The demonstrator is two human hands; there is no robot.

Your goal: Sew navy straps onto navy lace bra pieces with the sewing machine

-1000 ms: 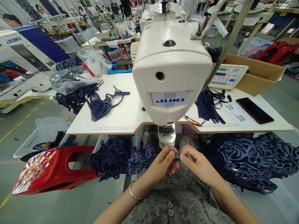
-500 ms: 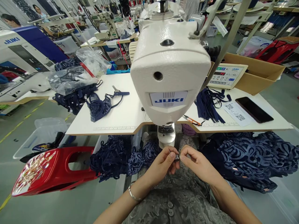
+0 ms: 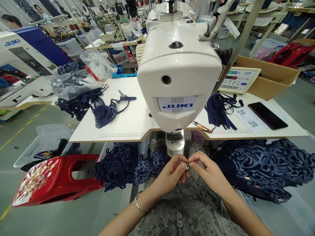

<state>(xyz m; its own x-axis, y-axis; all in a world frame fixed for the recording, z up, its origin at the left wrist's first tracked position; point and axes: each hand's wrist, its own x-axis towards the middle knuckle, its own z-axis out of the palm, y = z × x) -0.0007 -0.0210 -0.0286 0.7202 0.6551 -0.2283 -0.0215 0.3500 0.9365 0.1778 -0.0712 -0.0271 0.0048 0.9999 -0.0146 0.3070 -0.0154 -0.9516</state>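
Observation:
Just below the sewing machine's metal arm end (image 3: 175,144), both hands meet in front of my body. My left hand (image 3: 171,173) is closed, its thumb and fingers pinching a small shiny metal piece that looks like a bobbin case (image 3: 188,166). My right hand (image 3: 204,170) touches it from the other side, thumb and forefinger pinched on its upper edge. The fingers cover most of the piece, and I cannot make out any thread. Above the hands is the white sewing machine head (image 3: 179,72).
The white tabletop (image 3: 123,123) carries a navy bra (image 3: 105,113), orange-handled snips (image 3: 203,127), navy straps (image 3: 220,111) and a phone (image 3: 267,115). Navy straps fill a bin (image 3: 118,167) at left. Lace pieces (image 3: 273,164) hang at right. A red stool (image 3: 56,180) stands at lower left.
My right fingers have moved slightly left and up, closing onto the metal piece. It has turned a little in the left fingers and now looks brighter.

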